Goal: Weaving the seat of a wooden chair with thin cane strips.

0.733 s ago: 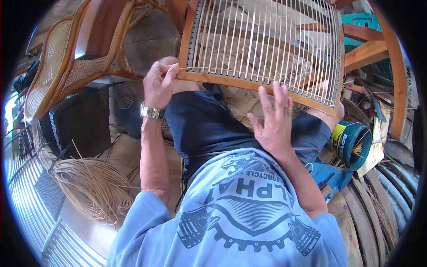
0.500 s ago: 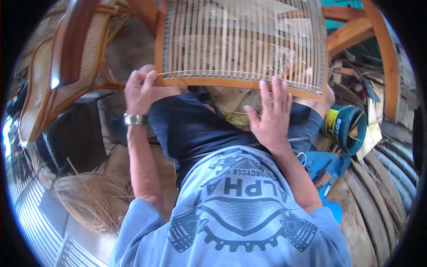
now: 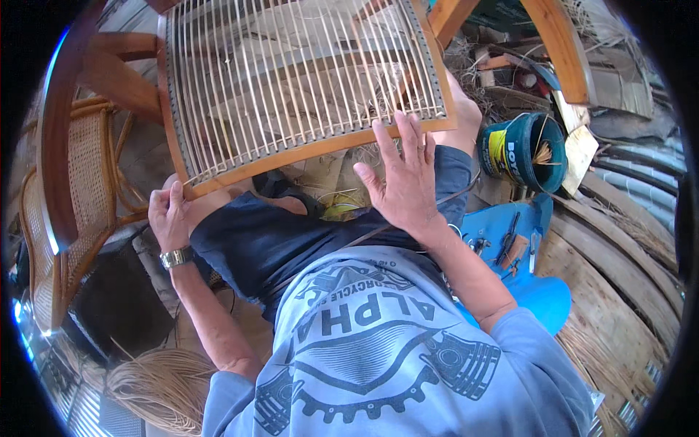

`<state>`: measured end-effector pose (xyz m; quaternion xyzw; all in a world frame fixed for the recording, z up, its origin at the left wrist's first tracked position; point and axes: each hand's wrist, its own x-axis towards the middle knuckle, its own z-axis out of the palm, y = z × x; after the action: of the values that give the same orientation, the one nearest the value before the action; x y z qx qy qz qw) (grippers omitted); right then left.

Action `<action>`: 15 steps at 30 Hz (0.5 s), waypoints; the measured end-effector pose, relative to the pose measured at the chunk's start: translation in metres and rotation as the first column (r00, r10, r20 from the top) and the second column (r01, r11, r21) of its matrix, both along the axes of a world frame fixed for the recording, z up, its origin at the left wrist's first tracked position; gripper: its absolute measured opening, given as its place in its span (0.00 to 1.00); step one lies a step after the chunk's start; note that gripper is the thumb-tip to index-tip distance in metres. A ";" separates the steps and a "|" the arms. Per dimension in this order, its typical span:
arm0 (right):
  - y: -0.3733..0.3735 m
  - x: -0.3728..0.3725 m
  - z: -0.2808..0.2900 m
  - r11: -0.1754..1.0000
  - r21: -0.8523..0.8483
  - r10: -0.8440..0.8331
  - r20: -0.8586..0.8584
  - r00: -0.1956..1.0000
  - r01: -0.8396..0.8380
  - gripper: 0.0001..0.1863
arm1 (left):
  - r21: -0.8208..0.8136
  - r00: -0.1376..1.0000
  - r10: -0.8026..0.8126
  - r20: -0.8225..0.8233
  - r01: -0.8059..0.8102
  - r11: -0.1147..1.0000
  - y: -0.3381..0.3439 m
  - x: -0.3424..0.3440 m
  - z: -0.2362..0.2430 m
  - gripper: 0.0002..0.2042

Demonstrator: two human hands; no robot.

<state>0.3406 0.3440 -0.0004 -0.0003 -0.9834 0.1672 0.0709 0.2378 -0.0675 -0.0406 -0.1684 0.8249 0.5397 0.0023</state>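
A wooden chair seat frame [image 3: 291, 156] lies across my knees, tilted with its left front corner nearer to me. Pale cane strands [image 3: 266, 91] run side by side across its opening, from the far side to the front rail. At that left corner my left hand [image 3: 170, 215] grips the wood, thumb on top and its other fingers partly hidden. My right hand [image 3: 404, 175] is open, with its fingers spread and their tips over the front rail, by the right ends of the strands. It holds nothing.
A woven cane chair [image 3: 84, 167] stands at the left, above a dark box [image 3: 120, 302]. Bundled cane [image 3: 160, 386] lies lower left. At the right are a green bucket [image 3: 520, 156] and a blue seat-shaped surface [image 3: 542, 295] with tools [image 3: 507, 233]. Wooden chair legs [image 3: 557, 44] rise beyond.
The seat frame appears shifted left and tilted, its left corner lower, as the whole view has turned. My left hand keeps its corner grip; my right hand stays open at the front rail.
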 end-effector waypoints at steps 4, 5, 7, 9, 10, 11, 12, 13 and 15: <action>0.012 -0.001 -0.009 0.997 0.071 -0.037 0.013 0.999 0.036 0.34 | 0.017 1.000 -0.010 0.021 0.010 1.000 0.001 -0.002 -0.002 0.14; 0.010 -0.002 -0.010 0.997 0.065 -0.048 -0.002 0.999 0.048 0.34 | 0.024 1.000 -0.012 0.018 0.011 1.000 0.000 -0.003 -0.003 0.14; 0.010 -0.003 -0.010 0.995 0.082 -0.053 0.003 0.999 0.052 0.34 | 0.025 1.000 -0.010 0.011 0.010 1.000 0.001 -0.003 -0.002 0.14; 0.008 -0.004 -0.009 0.994 0.095 -0.061 -0.002 0.998 0.061 0.33 | 0.026 0.999 -0.008 0.046 0.007 1.000 0.000 -0.003 0.000 0.14; 0.008 -0.003 -0.009 0.994 0.089 -0.061 -0.005 0.998 0.061 0.33 | 0.021 0.999 -0.008 0.043 0.007 1.000 0.000 -0.003 0.000 0.14; 0.010 -0.001 -0.010 0.996 0.077 -0.049 -0.006 0.999 0.050 0.32 | 0.031 0.999 0.006 0.043 -0.007 0.999 0.000 -0.003 0.000 0.14; 0.012 0.000 -0.010 0.997 0.066 -0.036 -0.007 0.999 0.037 0.32 | 0.042 0.999 0.020 0.044 -0.022 0.999 0.000 -0.003 0.000 0.14; 0.011 0.000 -0.009 0.998 0.061 -0.034 -0.008 0.999 0.035 0.32 | 0.036 0.999 0.022 0.042 -0.024 0.999 0.000 -0.003 0.001 0.14; 0.010 0.000 -0.007 0.998 0.049 -0.036 -0.007 0.999 0.036 0.31 | 0.033 0.999 0.013 0.044 -0.014 0.999 0.000 -0.002 0.003 0.14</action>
<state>0.3411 0.3535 -0.0073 -0.0158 -0.9868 0.1418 0.0768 0.2363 -0.0672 -0.0378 -0.1857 0.8143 0.5496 0.0196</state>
